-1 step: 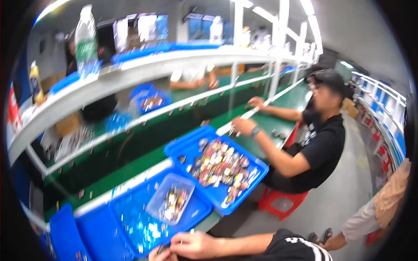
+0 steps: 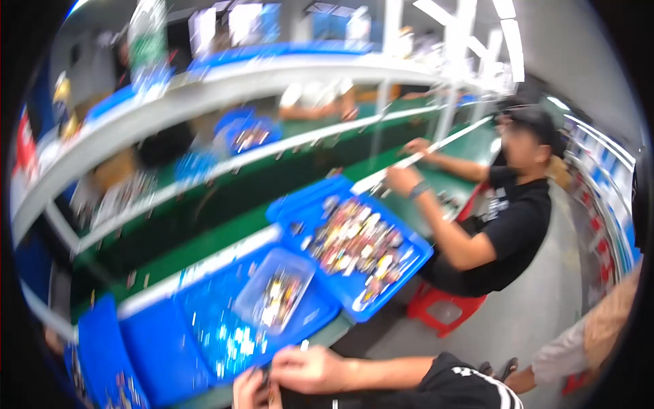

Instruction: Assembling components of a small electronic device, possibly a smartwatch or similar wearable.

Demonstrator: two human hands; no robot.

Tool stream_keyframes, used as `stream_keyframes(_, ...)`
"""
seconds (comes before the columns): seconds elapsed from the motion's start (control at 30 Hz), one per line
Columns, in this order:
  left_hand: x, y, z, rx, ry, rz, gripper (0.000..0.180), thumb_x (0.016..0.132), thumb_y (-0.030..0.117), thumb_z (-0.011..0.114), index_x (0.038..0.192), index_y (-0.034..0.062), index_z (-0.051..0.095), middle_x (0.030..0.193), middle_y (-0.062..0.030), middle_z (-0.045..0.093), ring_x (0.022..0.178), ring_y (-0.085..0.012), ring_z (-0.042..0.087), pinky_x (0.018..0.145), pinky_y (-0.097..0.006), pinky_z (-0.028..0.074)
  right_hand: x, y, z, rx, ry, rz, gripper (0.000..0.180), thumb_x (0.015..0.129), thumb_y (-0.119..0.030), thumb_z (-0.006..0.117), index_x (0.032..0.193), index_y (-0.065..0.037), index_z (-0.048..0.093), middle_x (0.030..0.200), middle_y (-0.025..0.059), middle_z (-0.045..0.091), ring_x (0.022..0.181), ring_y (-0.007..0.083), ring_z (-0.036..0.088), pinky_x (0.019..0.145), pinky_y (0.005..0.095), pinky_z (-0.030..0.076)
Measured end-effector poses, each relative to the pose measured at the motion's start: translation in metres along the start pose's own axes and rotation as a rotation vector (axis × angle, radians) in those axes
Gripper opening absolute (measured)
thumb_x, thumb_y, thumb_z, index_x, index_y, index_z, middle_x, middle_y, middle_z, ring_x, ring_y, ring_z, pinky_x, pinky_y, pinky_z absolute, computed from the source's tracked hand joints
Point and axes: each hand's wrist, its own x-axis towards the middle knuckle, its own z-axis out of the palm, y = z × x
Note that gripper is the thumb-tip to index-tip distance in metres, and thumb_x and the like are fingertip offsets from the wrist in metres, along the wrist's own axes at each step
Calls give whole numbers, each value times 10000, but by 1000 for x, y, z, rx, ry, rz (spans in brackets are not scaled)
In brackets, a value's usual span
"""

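In the head view, both hands met at six o'clock over the near edge of a blue tray (image 2: 204,327). The left hand (image 2: 248,390) and right hand (image 2: 306,368) looked curled around a small item, though blur hid their grip. A clear box (image 2: 276,296) of parts sat at twelve o'clock from them; a co-worker (image 2: 504,218) sat at two o'clock beside the green surface (image 2: 225,238).

A factory assembly line: a long green workbench (image 2: 225,235) with blue trays (image 2: 354,238) of small parts, shelving (image 2: 204,88) overhead, and a seated co-worker (image 2: 504,204) on the right
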Motion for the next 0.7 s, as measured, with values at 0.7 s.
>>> stream_keyframes(0.7,6,8,1,-335,-188,-55,463,760,-116,689,1194,-39,547,1206,-238,611,947,-260,696,709,-281,601,-15,-29,-36,46,121,409,285,612,110,778,840,-38,694,860,93,605,690,167,624,574,247,505)
